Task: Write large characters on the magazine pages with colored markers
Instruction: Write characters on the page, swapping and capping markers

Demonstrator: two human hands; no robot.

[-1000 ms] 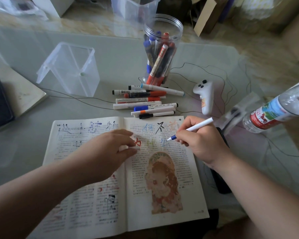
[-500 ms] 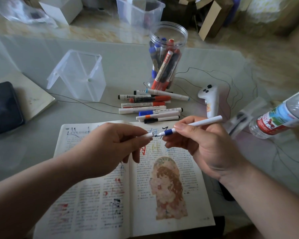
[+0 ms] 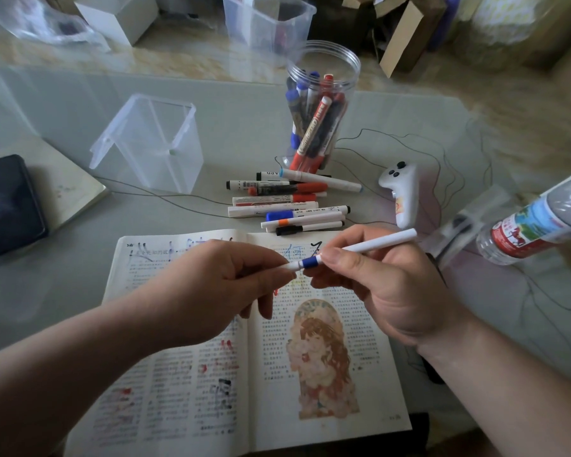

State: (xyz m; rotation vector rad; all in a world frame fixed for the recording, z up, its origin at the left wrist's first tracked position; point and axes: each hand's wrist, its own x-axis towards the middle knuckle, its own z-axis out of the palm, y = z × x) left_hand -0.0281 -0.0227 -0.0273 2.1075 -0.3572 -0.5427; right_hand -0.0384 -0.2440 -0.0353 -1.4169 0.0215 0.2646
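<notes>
probably capping: pinching white cap [image 3: 292, 266] in left hand [image 3: 218, 285], pinching blue-banded marker [image 3: 373, 244] in right hand [image 3: 389, 288], both held above the open magazine [image 3: 360, 417]. push straight along the barrel, keeping both aligned. beyond on counter [image 3: 244, 113]: loose markers [image 3: 287, 206], marker jar [image 3: 323, 103], water bottle [image 3: 534, 225] at far right.

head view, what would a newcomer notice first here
Dead centre, the left hand and right hand meet over the open illustrated magazine: the right grips a slim white marker with a blue band, the left pinches its white cap. Behind them stands a clear plastic jar of red and blue markers, loose markers lying before it.
</notes>
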